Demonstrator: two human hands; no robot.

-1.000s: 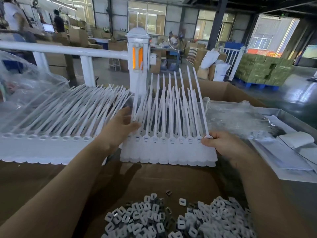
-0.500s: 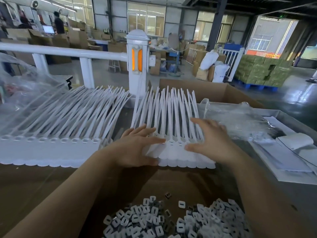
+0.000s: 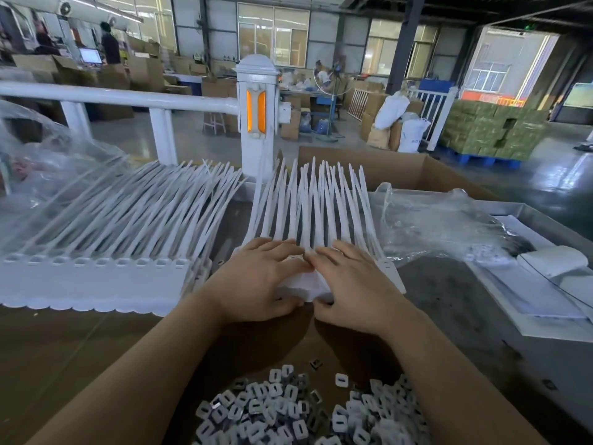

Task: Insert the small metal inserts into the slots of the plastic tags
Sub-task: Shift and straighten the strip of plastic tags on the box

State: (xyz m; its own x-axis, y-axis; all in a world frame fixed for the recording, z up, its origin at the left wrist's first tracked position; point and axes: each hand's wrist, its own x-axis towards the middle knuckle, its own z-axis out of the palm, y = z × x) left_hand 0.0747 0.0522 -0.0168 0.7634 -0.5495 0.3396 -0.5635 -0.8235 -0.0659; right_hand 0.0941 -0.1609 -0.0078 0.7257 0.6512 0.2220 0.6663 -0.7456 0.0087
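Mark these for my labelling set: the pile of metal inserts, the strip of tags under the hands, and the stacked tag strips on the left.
pile of metal inserts (image 3: 298,412), head view, middle of heap.
strip of tags (image 3: 321,203), head view, tails.
stacked tag strips (image 3: 96,284), head view, flat heads.

The left hand (image 3: 256,281) and right hand (image 3: 349,284) cover most of the flat heads of the near-centre strip of white plastic tags (image 3: 308,203), so whether its slots hold inserts cannot be told. The heap of small grey metal inserts (image 3: 288,409) is cut off by the near edge. The crumpled clear plastic bag (image 3: 38,162) runs off the left edge
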